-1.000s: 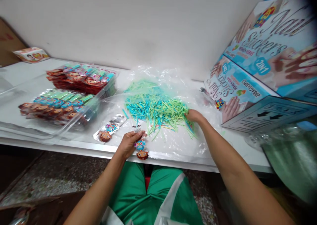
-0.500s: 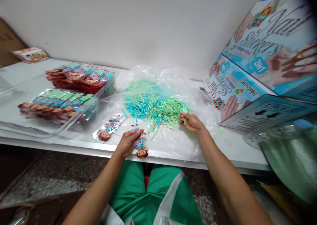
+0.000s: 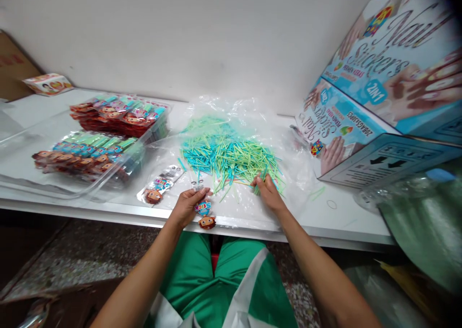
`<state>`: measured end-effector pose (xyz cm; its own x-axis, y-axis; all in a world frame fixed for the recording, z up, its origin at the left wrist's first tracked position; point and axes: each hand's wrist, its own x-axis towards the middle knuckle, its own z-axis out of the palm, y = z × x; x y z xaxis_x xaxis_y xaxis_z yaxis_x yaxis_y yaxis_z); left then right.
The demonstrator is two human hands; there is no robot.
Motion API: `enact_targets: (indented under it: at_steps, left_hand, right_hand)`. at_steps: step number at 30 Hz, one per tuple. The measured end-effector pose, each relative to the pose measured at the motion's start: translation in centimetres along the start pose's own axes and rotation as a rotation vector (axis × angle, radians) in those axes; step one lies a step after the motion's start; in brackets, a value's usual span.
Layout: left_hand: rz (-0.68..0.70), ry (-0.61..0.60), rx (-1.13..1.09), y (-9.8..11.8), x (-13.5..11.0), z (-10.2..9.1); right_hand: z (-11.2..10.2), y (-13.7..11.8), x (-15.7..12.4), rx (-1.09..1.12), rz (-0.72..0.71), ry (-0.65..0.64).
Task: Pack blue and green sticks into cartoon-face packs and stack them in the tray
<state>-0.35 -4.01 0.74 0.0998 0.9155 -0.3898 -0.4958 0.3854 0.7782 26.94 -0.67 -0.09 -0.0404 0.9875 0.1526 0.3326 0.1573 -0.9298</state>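
Observation:
Near the table's front edge my left hand [image 3: 188, 205] is closed on a small printed packet [image 3: 205, 213] with a cartoon face at its lower end. A heap of thin green and blue sticks [image 3: 231, 157] lies on a clear plastic sheet [image 3: 252, 210]. At the heap's right front side, my right hand [image 3: 267, 189] pinches a few of these sticks [image 3: 262, 175]; their exact number is hard to make out. Another printed packet [image 3: 159, 186] lies flat on the table, left of my left hand.
A clear plastic tray [image 3: 86, 191] on the left holds stacked filled packets [image 3: 77, 157]. Large nail sticker boxes [image 3: 361, 111] stand at the right, with a plastic bottle [image 3: 393, 186] before them. A small box [image 3: 48, 84] and a cardboard carton [image 3: 16, 70] sit at the back left.
My right hand has drawn back a little to the left and toward me from the heap, with sticks between its fingers. My left hand stays in place with the packet.

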Motion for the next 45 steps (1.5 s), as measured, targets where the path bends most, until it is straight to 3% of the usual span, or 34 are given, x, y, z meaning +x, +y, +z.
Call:
enact_targets:
  at_steps: [10,21,29,35,40,45]
  left_hand:
    - [0.037,0.010,0.044,0.1,-0.6,0.1]
    - [0.146,-0.038,0.136,1.7,-3.7,2.6]
    - [0.118,-0.118,0.159,0.7,-4.8,3.3]
    - [0.115,-0.105,0.171,0.5,-5.1,2.9]
    - [0.130,-0.089,0.200,0.7,-5.4,2.5]
    - [0.138,-0.112,0.318,0.8,-5.6,3.2]
  right_hand:
    - [0.6,-0.7,-1.7,-0.080,-0.032,-0.004]
    - [0.9,-0.6,-2.5,-0.086,-0.075,-0.048]
    - [1.0,-1.0,-3.0,-0.065,-0.062,-0.022]
    - [1.1,-0.9,-3.1,-0.156,-0.051,-0.061]
    - [1.6,-2.9,-3.5,-0.274,-0.040,-0.074]
    - [1.7,-6.2,-3.7,-0.366,-0.120,-0.251]
